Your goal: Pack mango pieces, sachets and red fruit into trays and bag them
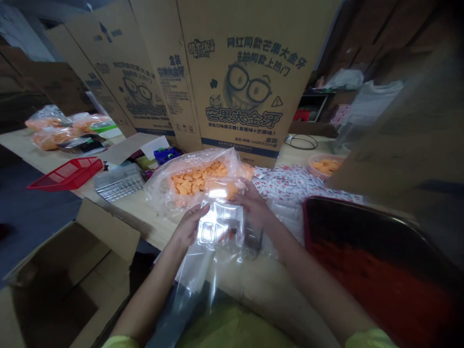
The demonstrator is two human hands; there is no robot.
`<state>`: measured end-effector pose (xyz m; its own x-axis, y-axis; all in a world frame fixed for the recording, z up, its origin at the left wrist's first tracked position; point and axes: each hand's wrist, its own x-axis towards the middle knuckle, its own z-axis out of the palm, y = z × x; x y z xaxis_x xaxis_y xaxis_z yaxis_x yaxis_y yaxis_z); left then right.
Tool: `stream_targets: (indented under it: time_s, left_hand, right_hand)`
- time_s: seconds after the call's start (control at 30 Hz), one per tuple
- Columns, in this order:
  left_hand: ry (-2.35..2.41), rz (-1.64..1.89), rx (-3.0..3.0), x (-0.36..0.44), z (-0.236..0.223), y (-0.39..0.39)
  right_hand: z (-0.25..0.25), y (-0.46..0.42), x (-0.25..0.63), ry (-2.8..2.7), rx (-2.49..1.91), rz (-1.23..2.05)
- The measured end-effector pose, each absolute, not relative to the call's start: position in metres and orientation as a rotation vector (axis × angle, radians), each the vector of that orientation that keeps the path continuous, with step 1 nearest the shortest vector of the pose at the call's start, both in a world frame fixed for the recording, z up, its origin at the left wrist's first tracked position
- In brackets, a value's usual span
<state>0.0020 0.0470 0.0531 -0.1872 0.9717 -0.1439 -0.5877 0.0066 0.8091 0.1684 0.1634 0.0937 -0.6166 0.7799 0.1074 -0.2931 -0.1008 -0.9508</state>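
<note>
both hands hold a clear plastic blister tray (221,222) up over the tabletop (137,215), its moulded square compartments catching a hard glare, so what sits inside is hard to make out, though orange shows through at the tray's far edge. the left hand (190,224) and the right hand (255,205) each keep a narrow grip on a side of the tray, the fingertips partly hidden behind the plastic. a thin clear bag (192,273) hangs from under the grip toward the lap, its lower part cut off by the frame. just beyond the grip, a big crinkled plastic bag (159,186) lies open, full of chunky orange pieces (192,181). right of the grip are small red-and-white sachets (290,181), then a dark red-rimmed tray (362,241), cut off at the frame edge. left of the grip sit a red plastic basket (65,174) and a ridged metal rack (119,182).
</note>
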Motion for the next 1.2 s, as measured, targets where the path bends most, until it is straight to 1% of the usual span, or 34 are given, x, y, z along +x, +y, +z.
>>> stream_targets:
  time_s: [0.2, 0.4, 0.57, 0.67, 0.87, 0.97, 1.07, 1.13, 1.2]
  left_hand:
    - [0.94, 1.501, 0.367, 0.001, 0.051, 0.051]
    - [0.949, 1.525, 0.236, -0.001, 0.055, 0.054]
    - [0.893, 1.556, 0.286, -0.002, 0.057, 0.05]
    - [0.913, 1.571, 0.31, -0.002, 0.06, 0.046]
    - [1.003, 1.646, 0.434, -0.001, 0.069, 0.03]
    - [1.01, 1.733, 0.472, -0.004, 0.082, 0.01]
    - [1.103, 1.88, 0.589, -0.017, 0.105, -0.025]
    - [1.196, 2.041, 0.646, -0.035, 0.125, -0.056]
    - [1.348, 2.273, 0.678, -0.061, 0.143, -0.091]
  right_hand:
    - [0.091, 0.169, 0.174, -1.595, -0.782, 1.761]
    - [0.078, 0.163, 0.178, -1.918, -0.653, 1.654]
    - [0.08, 0.162, 0.179, -2.108, -0.726, 1.444]
    - [0.085, 0.158, 0.179, -2.249, -0.606, 1.301]
    - [0.101, 0.133, 0.172, -2.45, -0.336, 1.158]
    - [0.11, 0.116, 0.165, -2.401, -0.319, 1.117]
    - [0.121, 0.1, 0.161, -2.177, -0.336, 1.142]
    - [0.129, 0.093, 0.16, -2.023, -0.323, 1.18]
    - [0.133, 0.091, 0.161, -1.94, -0.322, 1.229]
